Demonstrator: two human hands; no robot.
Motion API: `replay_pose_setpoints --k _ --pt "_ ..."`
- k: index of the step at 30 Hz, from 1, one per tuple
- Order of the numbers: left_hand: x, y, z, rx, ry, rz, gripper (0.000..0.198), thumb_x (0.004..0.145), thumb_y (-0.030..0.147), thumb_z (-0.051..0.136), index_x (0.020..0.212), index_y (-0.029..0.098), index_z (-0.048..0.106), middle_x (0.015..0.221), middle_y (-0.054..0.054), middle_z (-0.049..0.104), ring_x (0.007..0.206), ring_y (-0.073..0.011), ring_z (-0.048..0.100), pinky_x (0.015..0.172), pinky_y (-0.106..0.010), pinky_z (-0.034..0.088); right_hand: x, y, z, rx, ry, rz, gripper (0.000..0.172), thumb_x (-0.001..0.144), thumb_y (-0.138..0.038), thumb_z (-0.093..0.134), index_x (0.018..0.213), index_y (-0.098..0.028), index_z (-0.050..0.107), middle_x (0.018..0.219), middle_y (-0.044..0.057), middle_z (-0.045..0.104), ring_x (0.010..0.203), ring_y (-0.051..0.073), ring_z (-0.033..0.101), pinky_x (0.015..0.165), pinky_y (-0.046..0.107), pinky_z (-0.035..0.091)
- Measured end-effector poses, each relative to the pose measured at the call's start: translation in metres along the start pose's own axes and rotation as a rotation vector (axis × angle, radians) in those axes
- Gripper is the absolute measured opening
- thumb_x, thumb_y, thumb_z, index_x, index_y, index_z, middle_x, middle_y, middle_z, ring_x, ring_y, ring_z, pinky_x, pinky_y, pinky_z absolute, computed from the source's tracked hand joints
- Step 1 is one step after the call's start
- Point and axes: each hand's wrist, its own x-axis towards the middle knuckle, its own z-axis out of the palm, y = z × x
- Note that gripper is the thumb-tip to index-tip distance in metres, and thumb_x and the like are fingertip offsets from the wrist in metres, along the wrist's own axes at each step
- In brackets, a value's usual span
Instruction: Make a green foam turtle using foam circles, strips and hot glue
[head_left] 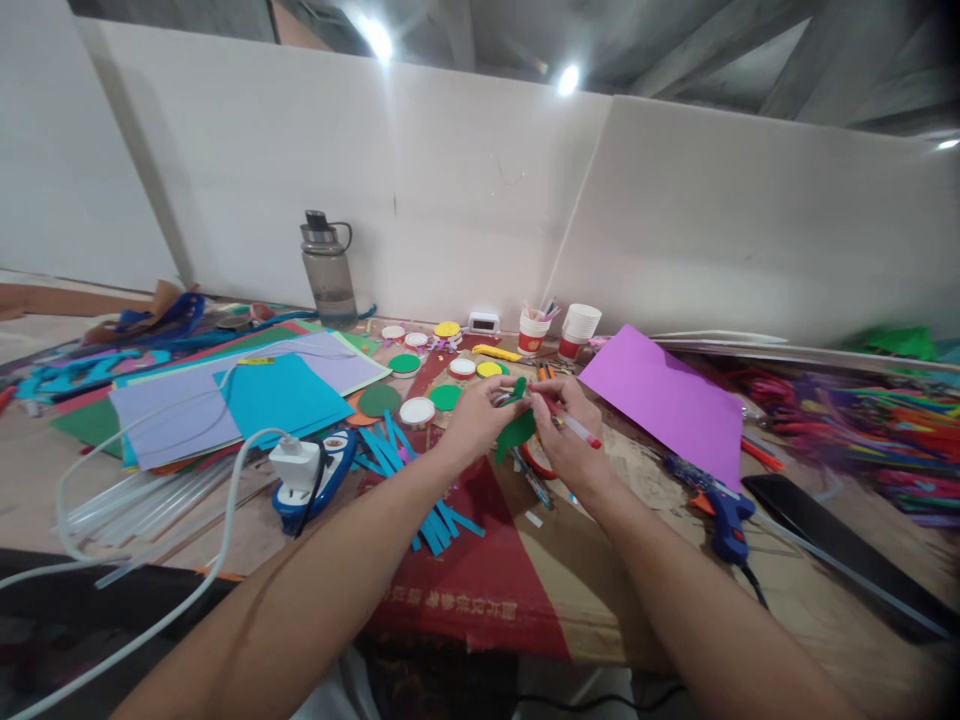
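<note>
My left hand (478, 420) is closed on a piece of green paper (516, 430), held up over the middle of the table. In my right hand (568, 430) is a pen with a clear barrel and a red end (581, 431); the fingertips of that hand meet the green paper at its upper edge. Fingers partly hide the paper's outline. Behind and left of my hands lie round discs: a white one (417, 411), a bright green one (445, 398) and a dark green one (379, 401). Blue paper strips (442, 525) are scattered beneath my left forearm.
A blue glue gun (727, 525) and a black case-like object (840, 550) lie at right, near a purple sheet (667, 405). At left are coloured sheets (172, 415), a power strip (337, 462) with a white cable, and a bottle (328, 275). Paper cups (579, 328) stand behind.
</note>
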Motion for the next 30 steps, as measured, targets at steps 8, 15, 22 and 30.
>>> replay_pose_setpoints --k 8,15,22,30 --pt "0.001 -0.0022 0.0002 0.019 0.014 -0.004 0.029 0.075 0.03 0.075 0.1 0.015 0.072 0.105 -0.009 0.075 0.096 -0.0215 0.069 0.086 -0.032 0.053 0.0003 -0.0016 -0.0005 -0.021 -0.008 0.005 0.015 0.089 -0.033 0.053 0.093 -0.023 0.063 0.085 0.005 0.07 0.076 0.02 0.064 0.071 0.034 0.052" --pt "0.0002 -0.0007 -0.0002 0.011 0.013 -0.019 0.032 0.075 0.031 0.076 0.101 0.014 0.071 0.108 -0.011 0.074 0.097 -0.0222 0.069 0.089 -0.034 0.052 0.0008 -0.0011 -0.0007 -0.006 -0.011 0.008 0.017 0.089 -0.035 0.052 0.093 -0.022 0.063 0.086 0.005 0.07 0.077 0.02 0.065 0.072 0.034 0.052" --pt "-0.001 0.005 -0.0014 -0.016 -0.008 -0.052 0.045 0.07 0.045 0.079 0.102 0.014 0.071 0.108 -0.011 0.074 0.098 -0.024 0.069 0.086 -0.034 0.054 0.0005 -0.0044 -0.0035 0.01 0.025 0.03 0.017 0.09 -0.036 0.053 0.094 -0.022 0.063 0.089 0.006 0.071 0.08 0.02 0.065 0.074 0.034 0.053" --pt "-0.0004 0.0006 -0.001 -0.017 -0.01 -0.049 0.048 0.069 0.047 0.08 0.104 0.015 0.071 0.111 -0.012 0.073 0.102 -0.0259 0.069 0.088 -0.036 0.054 0.0013 -0.0011 -0.002 0.038 -0.018 0.021 0.016 0.089 -0.034 0.054 0.093 -0.022 0.064 0.088 0.005 0.07 0.079 0.02 0.065 0.074 0.034 0.052"
